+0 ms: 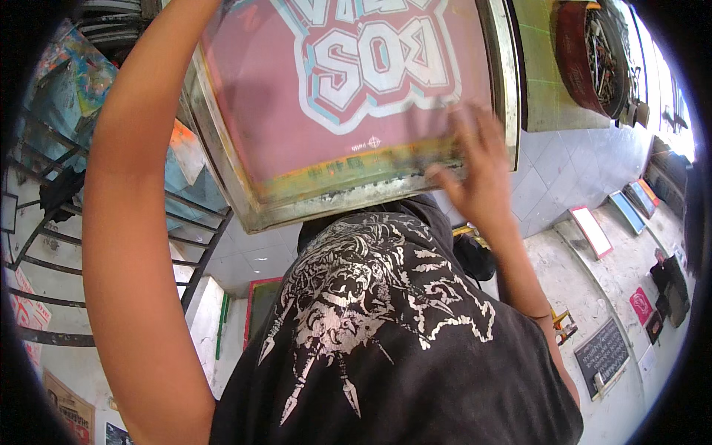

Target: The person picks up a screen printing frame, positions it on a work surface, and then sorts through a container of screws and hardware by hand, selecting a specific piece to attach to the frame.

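A screen-printing frame (326, 206) with a worn metal border spans the upper middle, just in front of my body. Its pinkish mesh (256, 130) carries a large white stencil of block lettering, with light blue edges. Yellow-green and dark stains run along the mesh's near edge. Over the near right corner is my right hand (475, 159), open, smeared by motion, with thumb and fingers apart and nothing seen in it. Whether it touches the mesh I cannot tell. My left arm (126, 222) reaches up along the left side, and its hand lies beyond the top edge.
At the left stands a black metal rack (59, 233) beside paint-stained sheets (81, 70). A round reddish container (575, 59) full of small bits sits on a yellow-green surface (538, 63) at upper right. Small frames (591, 231) and a dark board (601, 356) are along the right wall.
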The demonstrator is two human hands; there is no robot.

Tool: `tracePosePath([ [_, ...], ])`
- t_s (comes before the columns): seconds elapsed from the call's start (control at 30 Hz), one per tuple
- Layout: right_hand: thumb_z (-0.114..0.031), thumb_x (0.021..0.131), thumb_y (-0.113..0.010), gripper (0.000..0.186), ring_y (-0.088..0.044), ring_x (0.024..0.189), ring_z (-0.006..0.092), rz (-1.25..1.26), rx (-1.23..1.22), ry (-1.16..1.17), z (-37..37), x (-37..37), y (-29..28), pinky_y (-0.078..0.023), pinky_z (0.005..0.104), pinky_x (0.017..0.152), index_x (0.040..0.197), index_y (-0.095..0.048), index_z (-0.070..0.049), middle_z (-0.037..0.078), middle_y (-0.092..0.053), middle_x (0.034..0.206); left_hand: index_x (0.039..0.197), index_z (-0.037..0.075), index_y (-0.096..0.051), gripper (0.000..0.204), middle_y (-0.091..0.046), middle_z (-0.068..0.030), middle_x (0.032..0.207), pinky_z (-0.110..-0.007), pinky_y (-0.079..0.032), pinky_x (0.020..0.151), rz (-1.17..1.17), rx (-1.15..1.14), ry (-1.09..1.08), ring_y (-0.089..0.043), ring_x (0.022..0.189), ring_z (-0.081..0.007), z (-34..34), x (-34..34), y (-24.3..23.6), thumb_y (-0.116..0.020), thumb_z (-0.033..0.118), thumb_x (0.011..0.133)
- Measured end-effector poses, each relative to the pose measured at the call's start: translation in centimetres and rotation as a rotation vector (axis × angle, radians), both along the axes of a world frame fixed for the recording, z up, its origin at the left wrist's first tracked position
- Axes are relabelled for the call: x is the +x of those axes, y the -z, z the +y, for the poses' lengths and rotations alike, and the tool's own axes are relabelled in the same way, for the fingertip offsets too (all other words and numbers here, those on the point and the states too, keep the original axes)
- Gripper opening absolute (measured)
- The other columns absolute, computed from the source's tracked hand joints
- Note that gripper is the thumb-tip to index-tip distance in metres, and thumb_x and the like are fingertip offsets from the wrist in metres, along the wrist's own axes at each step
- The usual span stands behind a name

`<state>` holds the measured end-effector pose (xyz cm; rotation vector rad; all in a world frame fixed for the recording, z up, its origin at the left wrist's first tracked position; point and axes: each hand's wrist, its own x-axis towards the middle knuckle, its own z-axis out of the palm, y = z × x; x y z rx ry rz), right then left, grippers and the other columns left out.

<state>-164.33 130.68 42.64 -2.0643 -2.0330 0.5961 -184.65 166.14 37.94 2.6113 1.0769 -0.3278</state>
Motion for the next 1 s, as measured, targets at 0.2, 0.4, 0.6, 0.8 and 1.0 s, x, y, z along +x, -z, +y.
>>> tracePosePath([
  [0.2, -0.057, 0.080, -0.058, 0.073, -0.025, 0.134, 0.0439, -0.039, -0.103, -0.113, -4.0, -7.9, 1.4, -0.024, 0.0553, 0.106, 0.139, -0.041, -0.016, 0.027, -0.030, 0.143, 0.148, 0.020, -0.020, 0.079, -0.007, -0.0257, 0.152, -0.057, -0.011, 0.111, 0.059, 0.001, 0.030, -0.008, 0.141, -0.0419, 0.1, 0.4, 0.6, -0.049, 0.058, 0.086],
  [0.4, -0.058, 0.080, -0.056, 0.072, -0.027, 0.133, 0.0439, -0.031, -0.019, -0.069, -4.5, -8.9, 2.7, -0.024, 0.0545, 0.105, 0.135, -0.046, -0.013, 0.028, -0.034, 0.141, 0.148, 0.018, -0.021, 0.078, -0.009, -0.0264, 0.152, -0.057, -0.011, 0.111, 0.069, 0.013, 0.031, -0.008, 0.141, -0.0417, 1.0, 0.1, 1.4, -0.047, 0.058, 0.087],
  [0.6, -0.057, 0.080, -0.056, 0.072, -0.028, 0.132, 0.0434, -0.046, 0.001, -0.041, -4.6, -9.0, 3.8, -0.023, 0.0536, 0.105, 0.134, -0.047, -0.011, 0.028, -0.034, 0.140, 0.148, 0.018, -0.020, 0.078, -0.009, -0.0261, 0.152, -0.059, -0.011, 0.110, 0.100, 0.021, 0.023, -0.009, 0.141, -0.0415, 0.7, 0.6, 1.0, -0.046, 0.059, 0.087],
  [0.8, -0.059, 0.082, -0.054, 0.072, -0.025, 0.134, 0.0420, -0.076, -0.053, -0.047, -4.6, -9.2, 3.7, -0.020, 0.0529, 0.108, 0.139, -0.042, -0.017, 0.026, -0.032, 0.143, 0.148, 0.019, -0.019, 0.078, -0.009, -0.0257, 0.152, -0.059, -0.011, 0.110, 0.100, 0.019, 0.008, -0.008, 0.141, -0.0414, 0.5, 0.3, 0.8, -0.046, 0.059, 0.087],
  [1.0, -0.045, 0.078, -0.065, 0.066, -0.031, 0.131, 0.0422, 0.043, 0.041, 0.028, -4.4, -8.2, 3.0, -0.027, 0.0512, 0.104, 0.131, -0.049, -0.009, 0.028, -0.037, 0.138, 0.148, 0.018, -0.019, 0.079, -0.009, -0.0262, 0.152, -0.058, -0.012, 0.111, 0.081, 0.015, 0.016, -0.009, 0.141, -0.0416, 0.7, 0.5, 1.0, -0.048, 0.058, 0.086],
])
